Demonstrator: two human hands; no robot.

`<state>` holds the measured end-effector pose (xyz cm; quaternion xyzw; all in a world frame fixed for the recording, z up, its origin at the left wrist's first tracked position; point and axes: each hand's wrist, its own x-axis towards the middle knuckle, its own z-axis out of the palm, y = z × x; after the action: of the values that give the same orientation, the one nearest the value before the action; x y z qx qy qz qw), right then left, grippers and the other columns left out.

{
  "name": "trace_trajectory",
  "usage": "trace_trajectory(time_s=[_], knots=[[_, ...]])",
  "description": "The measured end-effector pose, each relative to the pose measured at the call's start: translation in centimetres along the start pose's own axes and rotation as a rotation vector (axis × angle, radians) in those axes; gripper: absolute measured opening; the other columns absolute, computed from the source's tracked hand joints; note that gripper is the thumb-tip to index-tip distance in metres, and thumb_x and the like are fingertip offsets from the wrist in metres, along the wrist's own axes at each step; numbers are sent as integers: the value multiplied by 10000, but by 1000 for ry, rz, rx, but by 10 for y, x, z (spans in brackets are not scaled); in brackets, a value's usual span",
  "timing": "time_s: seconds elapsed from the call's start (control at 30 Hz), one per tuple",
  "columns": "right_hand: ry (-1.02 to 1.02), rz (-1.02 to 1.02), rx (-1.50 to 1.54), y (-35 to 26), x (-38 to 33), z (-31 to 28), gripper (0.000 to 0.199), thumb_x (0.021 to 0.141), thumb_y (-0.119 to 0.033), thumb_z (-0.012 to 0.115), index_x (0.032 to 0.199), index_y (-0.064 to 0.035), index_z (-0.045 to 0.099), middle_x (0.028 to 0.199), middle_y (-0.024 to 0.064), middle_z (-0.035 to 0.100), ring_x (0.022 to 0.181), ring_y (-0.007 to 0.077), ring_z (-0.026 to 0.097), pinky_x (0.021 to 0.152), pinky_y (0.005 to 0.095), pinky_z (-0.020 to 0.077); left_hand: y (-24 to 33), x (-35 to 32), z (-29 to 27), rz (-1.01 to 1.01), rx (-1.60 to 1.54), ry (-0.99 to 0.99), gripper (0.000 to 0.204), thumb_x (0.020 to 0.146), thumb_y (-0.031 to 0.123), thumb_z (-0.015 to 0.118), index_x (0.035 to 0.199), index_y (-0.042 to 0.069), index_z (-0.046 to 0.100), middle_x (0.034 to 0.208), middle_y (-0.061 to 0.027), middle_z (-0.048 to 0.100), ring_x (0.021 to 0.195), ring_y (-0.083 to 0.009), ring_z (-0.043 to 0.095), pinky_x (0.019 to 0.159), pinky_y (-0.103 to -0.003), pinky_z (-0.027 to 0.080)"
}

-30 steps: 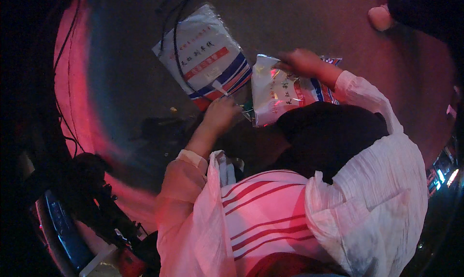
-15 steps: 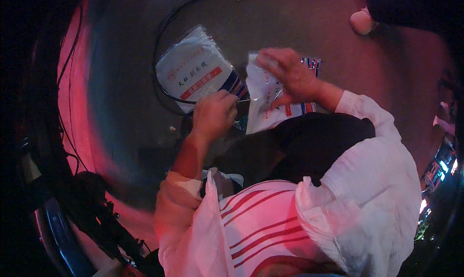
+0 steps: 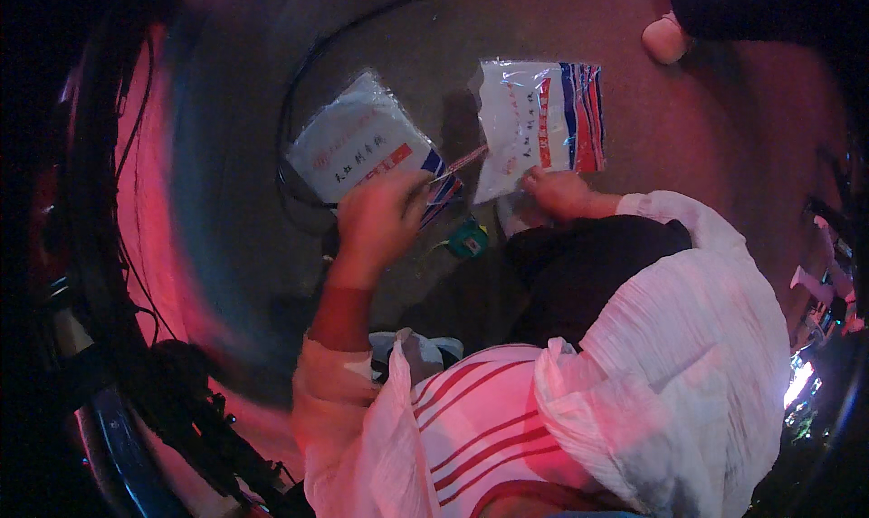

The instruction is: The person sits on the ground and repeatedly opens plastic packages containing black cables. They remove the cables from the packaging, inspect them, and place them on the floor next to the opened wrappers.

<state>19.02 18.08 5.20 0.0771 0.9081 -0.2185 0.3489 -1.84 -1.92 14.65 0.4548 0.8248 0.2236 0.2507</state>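
Note:
My left hand [image 3: 382,215] is closed around a black cable [image 3: 288,111]. From there a thin metallic end runs right and slightly up to the side of a clear plastic bag [image 3: 534,120] printed white, red and blue. Whether that end is inside the bag or only touching it, I cannot tell. At the bag's lower edge my right hand [image 3: 563,195] pinches the plastic between thumb and fingers. A second, similar bag [image 3: 348,138] lies flat on the floor, partly behind my left hand and inside the cable's curve.
A green tape measure [image 3: 468,239] rests on the floor between my hands, nearer to me. At the far right is a rounded light shoe tip [image 3: 667,40] below a dark leg. Dark metal equipment [image 3: 195,391] and hanging cords stand along the left.
My right hand has moved down from the bag's face to its lower edge, and the bag has shifted farther away. The cable's metal end and the tape measure show more now.

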Motion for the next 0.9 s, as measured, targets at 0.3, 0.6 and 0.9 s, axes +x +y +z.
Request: trace_trajectory(time_s=[0.3,0.6,0.9], knots=[[771,-315,373,19,13,-47,438,760,-251,671,1093,-36,485,991,160,567,864,355,571,752,426,464,-11,-18,-28,23,-265,9,146,787,79,579,917,44,633,817,-142,607,772,-307,593,687,-364,457],[-116,-756,1246,-46,13,-145,449,833,-172,617,1232,-21,474,1032,110,598,912,163,579,793,296,472,7,-33,-79,30,-70,39,133,754,83,598,882,50,610,745,-122,519,737,-290,522,678,-352,412],[784,83,417,71,226,-158,359,817,-307,582,1053,-37,564,977,186,604,836,346,610,685,413,503,-68,-140,-61,-515,-866,824,185,818,214,561,920,63,590,814,-87,557,751,-247,529,718,-332,418]])
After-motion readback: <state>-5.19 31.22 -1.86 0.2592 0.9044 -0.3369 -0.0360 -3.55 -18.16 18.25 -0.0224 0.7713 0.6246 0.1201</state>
